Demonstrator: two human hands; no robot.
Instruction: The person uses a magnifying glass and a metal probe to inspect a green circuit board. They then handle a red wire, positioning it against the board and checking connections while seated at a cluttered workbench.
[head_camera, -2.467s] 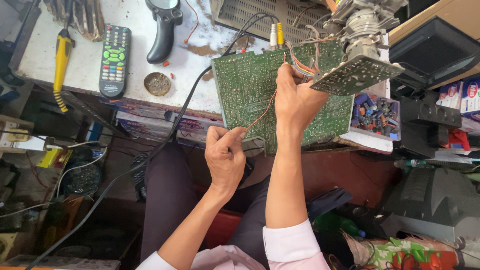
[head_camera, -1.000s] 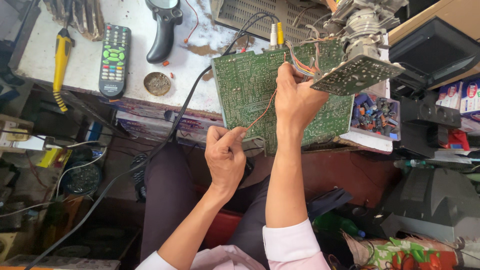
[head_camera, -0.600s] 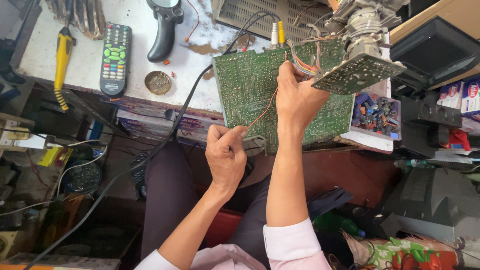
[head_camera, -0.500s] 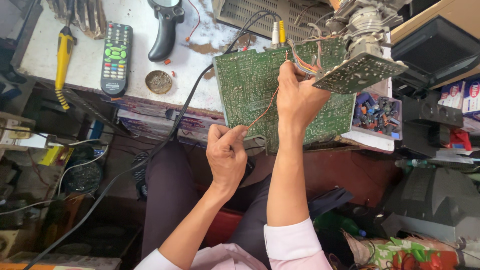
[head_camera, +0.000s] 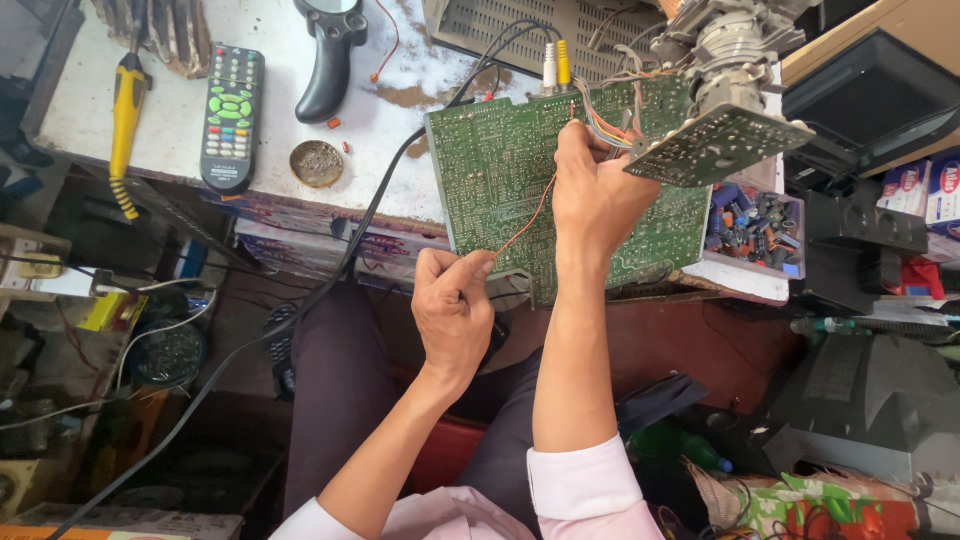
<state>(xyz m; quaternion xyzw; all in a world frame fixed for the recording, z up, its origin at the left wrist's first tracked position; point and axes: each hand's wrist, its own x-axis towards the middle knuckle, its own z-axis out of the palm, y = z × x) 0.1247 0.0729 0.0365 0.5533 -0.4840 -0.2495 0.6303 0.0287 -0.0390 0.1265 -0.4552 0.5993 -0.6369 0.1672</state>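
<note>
A large green circuit board (head_camera: 500, 170) stands tilted at the bench edge, solder side toward me. My left hand (head_camera: 452, 310) is below it, fingers pinched on the lower end of a thin orange wire (head_camera: 525, 220). That wire runs up to my right hand (head_camera: 598, 195), which rests on the board's middle and pinches the wire's upper end beside a bundle of coloured wires (head_camera: 610, 128). A smaller board (head_camera: 722, 145) on a picture-tube neck sits just right of my right hand.
On the white bench lie a black remote (head_camera: 232, 115), a yellow-handled tool (head_camera: 126, 120), a black tool handle (head_camera: 326, 62) and a round tin (head_camera: 317, 163). A black cable (head_camera: 330, 290) hangs off the bench past my knee. A tray of small parts (head_camera: 755, 222) sits at right.
Almost nothing: both hands keep their hold on the orange wire, and the view has shifted only slightly.
</note>
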